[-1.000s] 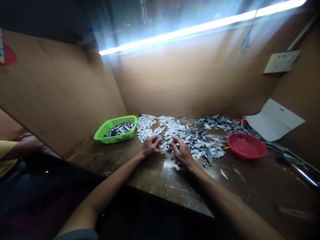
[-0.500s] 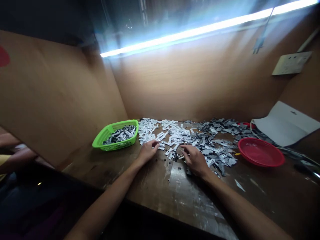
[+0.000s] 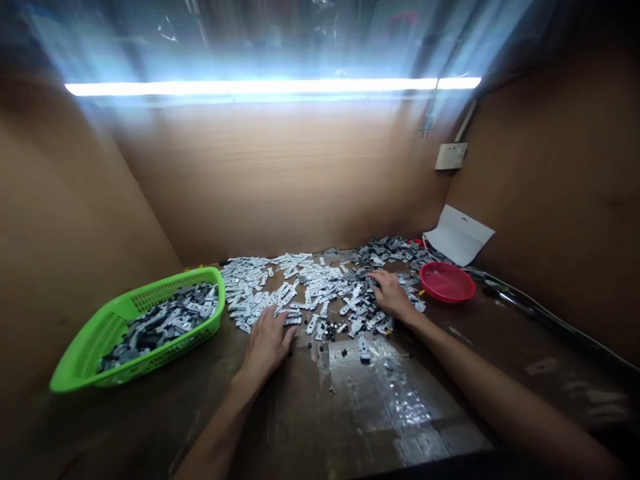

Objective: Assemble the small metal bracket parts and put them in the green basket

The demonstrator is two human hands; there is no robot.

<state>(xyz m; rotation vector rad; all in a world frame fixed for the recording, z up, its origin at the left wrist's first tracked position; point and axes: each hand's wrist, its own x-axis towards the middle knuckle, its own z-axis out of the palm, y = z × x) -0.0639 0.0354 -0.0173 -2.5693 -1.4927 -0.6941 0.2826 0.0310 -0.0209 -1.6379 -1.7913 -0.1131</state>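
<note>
My left hand lies at the near edge of the spread of flat white pieces with holes, fingers stretched forward and thumb apart. Its fingertips touch or hover just over these pieces; nothing shows in its grasp. My right hand reaches over the dark grey pieces, its fingers extended and slightly bent, with no held thing visible. Small black round parts lie between the hands. Closer to me, a single white-and-grey piece rests on clear tape stuck to the table.
A green basket of grey and white pieces stands at the left. To the right is a red bowl, with a white sheet and a cable behind it. Wooden panels enclose the table.
The head view has turned and levelled. My right hand has moved from beside the black parts to the grey pieces. My left hand has opened out flatter by the white pieces.
</note>
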